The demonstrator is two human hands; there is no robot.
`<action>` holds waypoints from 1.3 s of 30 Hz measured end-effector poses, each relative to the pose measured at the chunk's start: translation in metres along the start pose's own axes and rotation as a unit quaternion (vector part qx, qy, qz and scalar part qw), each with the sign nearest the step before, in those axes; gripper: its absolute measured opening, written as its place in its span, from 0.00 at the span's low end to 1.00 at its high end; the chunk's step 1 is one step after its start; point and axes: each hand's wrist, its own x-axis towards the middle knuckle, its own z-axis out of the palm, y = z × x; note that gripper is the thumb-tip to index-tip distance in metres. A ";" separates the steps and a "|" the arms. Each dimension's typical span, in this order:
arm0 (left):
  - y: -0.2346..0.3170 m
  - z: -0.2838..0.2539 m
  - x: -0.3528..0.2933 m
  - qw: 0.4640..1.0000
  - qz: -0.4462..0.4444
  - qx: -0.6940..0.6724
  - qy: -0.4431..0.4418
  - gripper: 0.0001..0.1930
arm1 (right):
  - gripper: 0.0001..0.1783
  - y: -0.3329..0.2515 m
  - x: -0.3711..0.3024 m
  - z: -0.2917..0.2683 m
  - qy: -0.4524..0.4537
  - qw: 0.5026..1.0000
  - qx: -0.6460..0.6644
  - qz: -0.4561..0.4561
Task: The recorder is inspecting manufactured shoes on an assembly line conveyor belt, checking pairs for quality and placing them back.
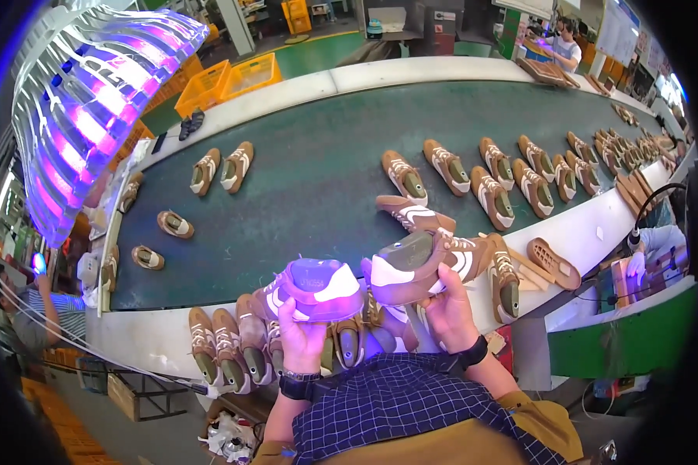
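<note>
My left hand (302, 339) is closed under a brown sneaker (316, 288) with a white heel patch, lit purple by a lamp. Another brown sneaker (405, 271), with white side stripes and a dark green lining, is gripped in my right hand (451, 311), its heel turned left. The two held sneakers are side by side above the near edge of the table. Just beyond the right one lies another sneaker (412, 212), partly covered by it. A row of sneakers (226, 341) rests on the near ledge by my left wrist, some hidden behind my hands.
A green conveyor belt (287, 178) carries several sneakers, mostly at the right. A loose brown sole (554, 262) lies on the white ledge (602, 231). A purple-lit lamp (105, 108) hangs at upper left. Co-workers are at the left (35, 298) and far right (568, 51).
</note>
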 end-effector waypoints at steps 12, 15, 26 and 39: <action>-0.012 0.000 0.000 1.000 0.011 0.021 0.015 0.22 | 0.19 0.001 0.000 -0.006 0.001 1.000 -0.011 0.017; -0.014 0.000 -0.001 1.000 0.008 0.021 0.011 0.22 | 0.21 0.000 0.001 -0.010 -0.019 0.999 -0.017 0.022; -0.020 0.000 -0.002 1.000 0.002 0.012 0.020 0.24 | 0.21 0.001 0.001 -0.012 -0.006 1.000 -0.015 0.022; -0.022 0.011 -0.006 0.998 0.038 0.045 -0.006 0.24 | 0.15 -0.006 -0.001 -0.015 0.001 0.999 -0.020 0.031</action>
